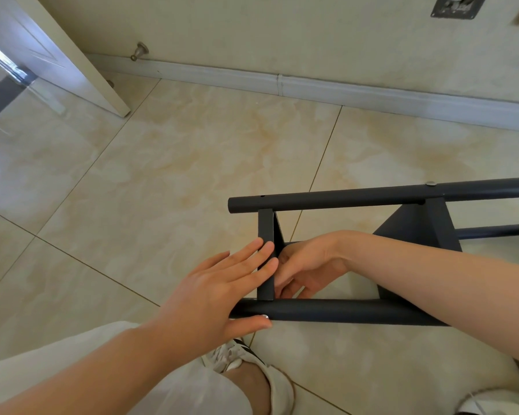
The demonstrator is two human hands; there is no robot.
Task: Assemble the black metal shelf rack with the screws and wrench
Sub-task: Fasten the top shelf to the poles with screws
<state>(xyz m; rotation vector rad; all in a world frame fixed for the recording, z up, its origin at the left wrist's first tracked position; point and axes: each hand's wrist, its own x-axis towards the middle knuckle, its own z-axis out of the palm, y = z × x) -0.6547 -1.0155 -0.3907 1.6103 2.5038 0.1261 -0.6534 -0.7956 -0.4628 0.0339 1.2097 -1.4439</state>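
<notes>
Straight fingers of the left hand press the black rack; the right hand curls behind it, grip unclear. Beyond the fingers, tiled floor meets baseboard

floor, as i see it through the head camera: glossy cream tiles with tan marbling, divided by thin dark joints that run diagonally. far edge: a pale skirting board meets the tiles along the wall. far left: the lower corner of a white door stands just above the tiles. right: the black metal rack lies on its side, tubes running left to right; where it touches the tiles i cannot tell. near centre: a white shoe with dark stripes stands on the floor. near right corner: a second white shoe, partly out of frame.
</notes>
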